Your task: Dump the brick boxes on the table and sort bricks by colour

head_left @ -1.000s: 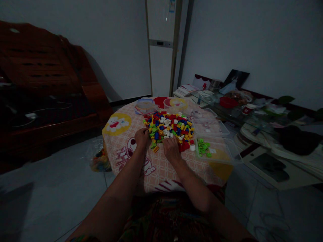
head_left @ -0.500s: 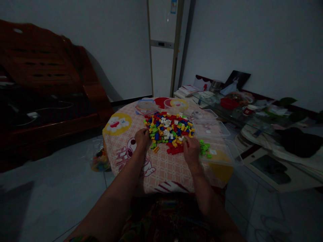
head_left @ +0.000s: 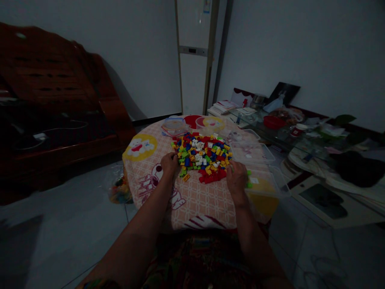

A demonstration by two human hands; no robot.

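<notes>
A heap of small building bricks (head_left: 200, 154) in red, yellow, blue, white and green lies on the cloth-covered table (head_left: 198, 204). At the heap's left edge, my left hand (head_left: 170, 162) rests with its fingers curled together; anything inside them is hidden. My right hand (head_left: 237, 176) is right of the heap, over the near side of a clear plastic box (head_left: 264, 184). Its fingers are bent and pressed together, and what they hold is too small to make out. Green bricks (head_left: 249, 184) show just past this hand, partly covered by it. A yellow brick (head_left: 186, 177) lies apart, near the left hand.
More clear boxes (head_left: 252, 150) line the table's right side. A blue-rimmed clear container (head_left: 174, 125) and a round clear tub (head_left: 204, 123) stand behind the heap. A bag of colourful pieces (head_left: 118, 188) is on the floor at left. A cluttered glass table (head_left: 279, 136) stands at right.
My right hand has moved right, from the heap's near right edge to the clear box, and now hides most of the green bricks. My left hand has stayed in place.
</notes>
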